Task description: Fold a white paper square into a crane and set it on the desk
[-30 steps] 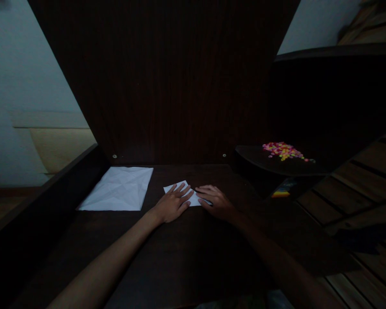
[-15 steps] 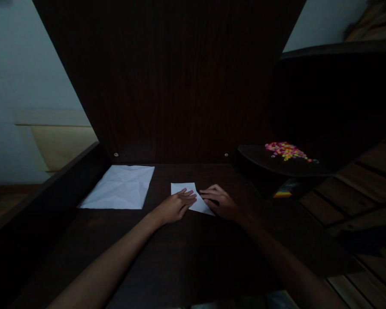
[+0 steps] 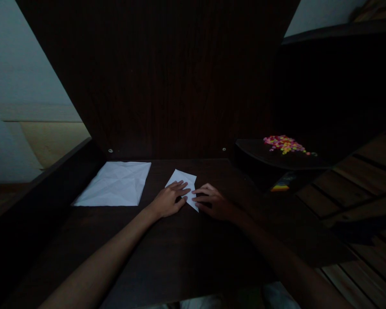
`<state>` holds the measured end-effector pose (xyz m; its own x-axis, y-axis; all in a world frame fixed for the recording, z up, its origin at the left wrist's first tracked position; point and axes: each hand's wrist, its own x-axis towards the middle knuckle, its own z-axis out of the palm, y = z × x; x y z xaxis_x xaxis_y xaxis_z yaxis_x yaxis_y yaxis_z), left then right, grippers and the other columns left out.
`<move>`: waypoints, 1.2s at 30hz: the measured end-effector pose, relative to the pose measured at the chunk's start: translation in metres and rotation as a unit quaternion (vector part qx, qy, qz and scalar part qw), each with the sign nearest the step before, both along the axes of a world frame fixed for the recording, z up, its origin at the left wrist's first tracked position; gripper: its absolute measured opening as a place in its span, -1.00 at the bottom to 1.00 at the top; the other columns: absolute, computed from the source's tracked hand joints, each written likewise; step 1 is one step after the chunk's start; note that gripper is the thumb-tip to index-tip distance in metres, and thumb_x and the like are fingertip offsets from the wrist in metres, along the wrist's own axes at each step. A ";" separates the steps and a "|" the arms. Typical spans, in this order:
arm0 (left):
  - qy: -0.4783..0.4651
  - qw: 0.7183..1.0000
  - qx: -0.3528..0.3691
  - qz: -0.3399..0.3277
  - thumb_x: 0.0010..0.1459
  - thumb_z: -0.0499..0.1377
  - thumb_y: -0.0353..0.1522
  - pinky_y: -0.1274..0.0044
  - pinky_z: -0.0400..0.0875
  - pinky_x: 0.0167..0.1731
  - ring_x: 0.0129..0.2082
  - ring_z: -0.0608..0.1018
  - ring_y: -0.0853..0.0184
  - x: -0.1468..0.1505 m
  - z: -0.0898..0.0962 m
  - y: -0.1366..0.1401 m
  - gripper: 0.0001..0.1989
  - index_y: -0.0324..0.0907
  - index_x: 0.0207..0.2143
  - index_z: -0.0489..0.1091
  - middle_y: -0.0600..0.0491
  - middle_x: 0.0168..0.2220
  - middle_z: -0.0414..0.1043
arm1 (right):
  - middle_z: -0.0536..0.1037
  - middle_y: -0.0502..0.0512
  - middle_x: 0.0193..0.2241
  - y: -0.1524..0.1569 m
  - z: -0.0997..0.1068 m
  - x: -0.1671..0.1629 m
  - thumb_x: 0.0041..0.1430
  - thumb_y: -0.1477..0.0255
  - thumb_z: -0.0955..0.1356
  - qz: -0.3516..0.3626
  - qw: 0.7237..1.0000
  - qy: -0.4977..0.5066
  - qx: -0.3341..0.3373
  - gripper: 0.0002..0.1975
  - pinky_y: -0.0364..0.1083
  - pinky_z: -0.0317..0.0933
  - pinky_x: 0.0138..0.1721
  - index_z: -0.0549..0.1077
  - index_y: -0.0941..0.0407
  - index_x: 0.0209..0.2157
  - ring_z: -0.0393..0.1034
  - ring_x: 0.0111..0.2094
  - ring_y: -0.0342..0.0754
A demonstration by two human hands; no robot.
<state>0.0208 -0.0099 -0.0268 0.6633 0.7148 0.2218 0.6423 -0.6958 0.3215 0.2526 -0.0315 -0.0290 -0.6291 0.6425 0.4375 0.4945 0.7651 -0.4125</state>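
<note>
A small folded sheet of white paper (image 3: 185, 176) lies on the dark wooden desk (image 3: 167, 257), one pointed end toward me. My left hand (image 3: 171, 199) rests flat over its left part, fingers spread, hiding some of it. At its right edge my right hand (image 3: 214, 201) touches the paper with its fingertips, the fingers apart and slightly bent. Farther left on the desk are larger white sheets (image 3: 115, 184) with crease lines, apparently stacked.
On a curved side shelf (image 3: 253, 150) at the right sits a heap of small pink, red and yellow pieces (image 3: 286, 143). A tall dark panel (image 3: 167, 86) closes off the back, and a low side board (image 3: 44, 184) runs along the left.
The folded paper has turned, its lower point swinging left to point more toward me. Both hands moved with it, and the right hand shifted slightly left. The view has shifted a little.
</note>
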 end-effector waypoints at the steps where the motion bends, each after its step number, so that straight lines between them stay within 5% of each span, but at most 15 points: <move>1: 0.008 1.000 -0.002 -0.005 0.27 0.00 -0.22 0.33 0.09 0.25 0.27 0.18 0.25 0.000 0.002 -0.001 -0.58 -0.14 0.13 0.33 -0.01 0.24 0.18 | 0.51 0.11 -0.05 -0.001 0.000 -0.001 0.23 0.39 0.32 0.002 1.000 -0.004 -0.001 -0.78 0.10 0.27 -0.08 0.54 -0.02 -0.12 0.31 -0.06 0.06; 15: 0.043 0.999 0.021 0.007 0.09 0.06 0.10 0.29 -0.01 0.27 0.29 0.13 0.14 0.005 0.001 -0.005 -0.26 -0.20 0.15 0.29 -0.09 0.23 0.20 | 0.55 0.12 -0.07 0.003 -0.006 0.000 0.17 0.45 0.37 0.026 0.999 0.031 -0.030 -0.71 0.07 0.25 0.00 0.48 0.02 -0.04 0.39 -0.03 0.02; 36: 0.062 0.998 0.028 -0.005 0.11 0.01 0.12 0.26 -0.01 0.26 0.29 0.11 0.08 0.007 0.003 -0.009 -0.19 -0.31 0.20 0.21 -0.19 0.24 0.15 | 0.57 0.14 -0.12 0.003 -0.006 -0.003 0.14 0.41 0.40 0.013 0.997 0.070 -0.035 -0.85 0.10 0.31 -0.06 0.56 0.06 -0.22 0.42 -0.06 0.04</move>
<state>0.0282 -0.0190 -0.0233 0.6951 0.6967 0.1772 0.6676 -0.7171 0.2002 0.2493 -0.0288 -0.0346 -0.5823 0.6584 0.4768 0.4087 0.7441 -0.5284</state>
